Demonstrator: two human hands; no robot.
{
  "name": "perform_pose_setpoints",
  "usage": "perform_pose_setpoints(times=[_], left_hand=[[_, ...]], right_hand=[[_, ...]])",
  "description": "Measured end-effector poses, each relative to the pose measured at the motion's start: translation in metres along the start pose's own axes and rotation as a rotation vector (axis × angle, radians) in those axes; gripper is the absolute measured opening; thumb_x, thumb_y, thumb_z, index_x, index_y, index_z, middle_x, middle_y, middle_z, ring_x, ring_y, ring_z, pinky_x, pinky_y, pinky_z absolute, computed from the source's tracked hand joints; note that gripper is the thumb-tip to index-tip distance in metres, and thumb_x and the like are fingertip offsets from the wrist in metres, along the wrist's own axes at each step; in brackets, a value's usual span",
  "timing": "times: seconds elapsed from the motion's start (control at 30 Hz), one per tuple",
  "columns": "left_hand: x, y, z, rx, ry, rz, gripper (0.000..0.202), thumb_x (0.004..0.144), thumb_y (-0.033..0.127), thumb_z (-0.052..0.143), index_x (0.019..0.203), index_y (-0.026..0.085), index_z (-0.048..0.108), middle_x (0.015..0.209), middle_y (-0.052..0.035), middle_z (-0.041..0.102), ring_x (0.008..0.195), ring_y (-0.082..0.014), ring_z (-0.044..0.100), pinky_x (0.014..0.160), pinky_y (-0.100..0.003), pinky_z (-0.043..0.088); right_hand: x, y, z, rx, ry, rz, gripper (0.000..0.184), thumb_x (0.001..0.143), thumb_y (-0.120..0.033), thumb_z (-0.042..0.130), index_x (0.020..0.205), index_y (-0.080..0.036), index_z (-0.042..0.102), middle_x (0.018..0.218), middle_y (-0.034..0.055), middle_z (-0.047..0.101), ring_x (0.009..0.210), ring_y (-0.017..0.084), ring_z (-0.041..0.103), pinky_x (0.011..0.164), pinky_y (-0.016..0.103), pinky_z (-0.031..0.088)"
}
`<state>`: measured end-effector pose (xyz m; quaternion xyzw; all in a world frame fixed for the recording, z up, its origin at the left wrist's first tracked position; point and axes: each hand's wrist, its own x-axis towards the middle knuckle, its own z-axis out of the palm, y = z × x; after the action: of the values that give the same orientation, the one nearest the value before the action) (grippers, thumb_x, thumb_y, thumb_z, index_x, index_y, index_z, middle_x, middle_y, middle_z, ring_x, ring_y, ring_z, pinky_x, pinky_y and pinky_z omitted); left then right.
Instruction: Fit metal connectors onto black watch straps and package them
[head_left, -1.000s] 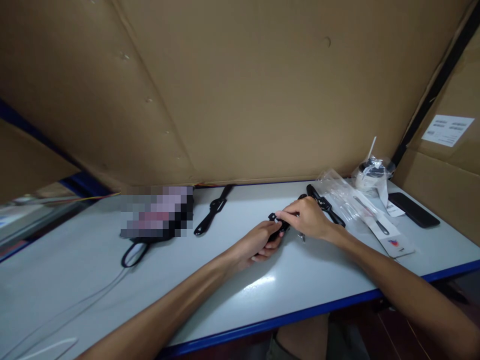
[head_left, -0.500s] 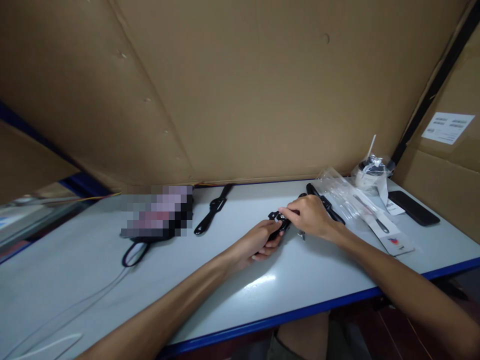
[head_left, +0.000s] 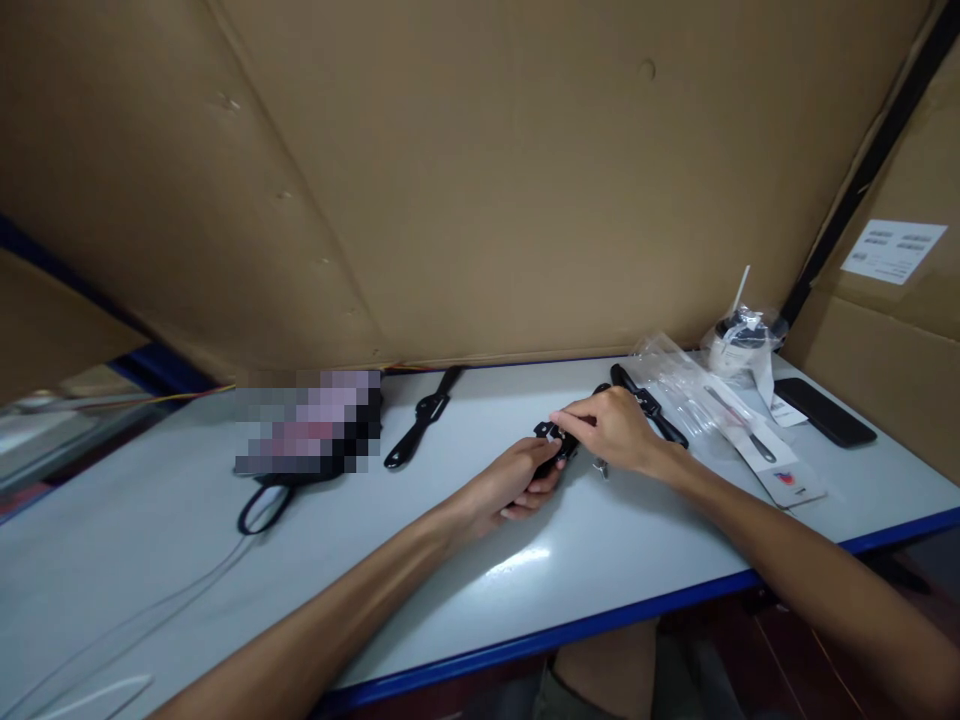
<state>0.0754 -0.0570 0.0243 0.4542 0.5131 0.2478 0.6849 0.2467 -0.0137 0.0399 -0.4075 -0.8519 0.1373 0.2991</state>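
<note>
My left hand (head_left: 519,482) is wrapped round one handle of a black metal spokeshave (head_left: 543,429), held just above the table. My right hand (head_left: 619,428) reaches over it from the right, thumb and fingers pinched at its middle. What the right fingertips press on is too small to make out, and much of the tool is covered by the hands. A small shiny metal piece (head_left: 601,468) shows just below my right hand. Behind that hand lies a second black spokeshave (head_left: 660,422), partly hidden. A third spokeshave (head_left: 424,418) rests to the left.
On the left lies a blurred-out dark pouch (head_left: 360,440) with a loop strap. To the right are clear plastic packaging (head_left: 679,395), a printed card (head_left: 784,483), a wrapped cup (head_left: 735,352) and a black phone (head_left: 825,412). Cardboard (head_left: 480,200) walls the white table's (head_left: 450,620) back.
My right fingers have shifted slightly over the middle of the spokeshave. My left hand keeps its grip. The whole view has moved a little.
</note>
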Motion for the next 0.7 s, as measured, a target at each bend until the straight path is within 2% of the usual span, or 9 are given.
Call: perform_pose_setpoints(times=[0.17, 0.27, 0.37, 0.53, 0.6, 0.7], left_hand=[[-0.001, 0.001, 0.001, -0.009, 0.001, 0.001, 0.030, 0.102, 0.038, 0.037, 0.079, 0.021, 0.043, 0.053, 0.0086, 0.030, 0.040, -0.0049, 0.016, 0.036, -0.017, 0.008], [-0.001, 0.000, 0.001, -0.007, -0.001, 0.005, 0.029, 0.102, 0.038, 0.039, 0.079, 0.021, 0.044, 0.053, 0.0086, 0.030, 0.039, -0.0048, 0.016, 0.036, -0.017, 0.007], [-0.001, 0.000, 0.000, -0.009, -0.009, 0.003, 0.028, 0.101, 0.039, 0.040, 0.079, 0.021, 0.045, 0.053, 0.0087, 0.031, 0.039, -0.0048, 0.015, 0.036, -0.017, 0.007], [0.000, -0.002, -0.001, 0.008, -0.021, 0.004, 0.029, 0.100, 0.041, 0.041, 0.079, 0.022, 0.045, 0.052, 0.0091, 0.030, 0.039, -0.0053, 0.015, 0.035, -0.016, 0.007], [0.001, -0.003, -0.001, 0.017, -0.014, 0.015, 0.029, 0.099, 0.043, 0.043, 0.080, 0.022, 0.045, 0.053, 0.0091, 0.031, 0.039, -0.0051, 0.015, 0.035, -0.016, 0.007], [0.002, -0.004, -0.001, 0.029, -0.007, 0.023, 0.030, 0.099, 0.044, 0.043, 0.080, 0.021, 0.045, 0.053, 0.0089, 0.032, 0.039, -0.0051, 0.016, 0.035, -0.016, 0.008]], right_hand=[[0.005, 0.013, -0.006, 0.059, 0.069, 0.039, 0.042, 0.099, -0.035, 0.052, 0.070, -0.016, 0.075, 0.055, -0.0028, 0.048, 0.056, 0.010, 0.036, 0.059, 0.028, 0.025], [0.007, 0.023, -0.009, 0.109, -0.015, -0.033, 0.023, 0.092, -0.023, 0.058, 0.088, -0.018, 0.081, 0.056, -0.0042, 0.051, 0.056, 0.010, 0.039, 0.061, 0.026, 0.029], [0.006, 0.028, -0.013, 0.106, -0.116, -0.084, 0.032, 0.081, -0.011, 0.062, 0.102, -0.024, 0.081, 0.054, -0.0069, 0.050, 0.054, 0.010, 0.038, 0.061, 0.025, 0.030], [0.006, 0.027, -0.016, 0.103, -0.183, -0.081, 0.024, 0.080, -0.016, 0.070, 0.100, -0.023, 0.082, 0.058, -0.0056, 0.055, 0.056, 0.009, 0.042, 0.060, 0.026, 0.030], [0.007, 0.027, -0.016, 0.099, -0.144, -0.061, 0.020, 0.083, -0.016, 0.068, 0.097, -0.020, 0.082, 0.057, -0.0049, 0.054, 0.056, 0.010, 0.043, 0.061, 0.026, 0.032], [0.009, 0.030, -0.016, 0.037, -0.064, -0.046, 0.028, 0.083, -0.007, 0.059, 0.096, -0.018, 0.082, 0.061, -0.0024, 0.058, 0.060, 0.012, 0.047, 0.066, 0.027, 0.037]])
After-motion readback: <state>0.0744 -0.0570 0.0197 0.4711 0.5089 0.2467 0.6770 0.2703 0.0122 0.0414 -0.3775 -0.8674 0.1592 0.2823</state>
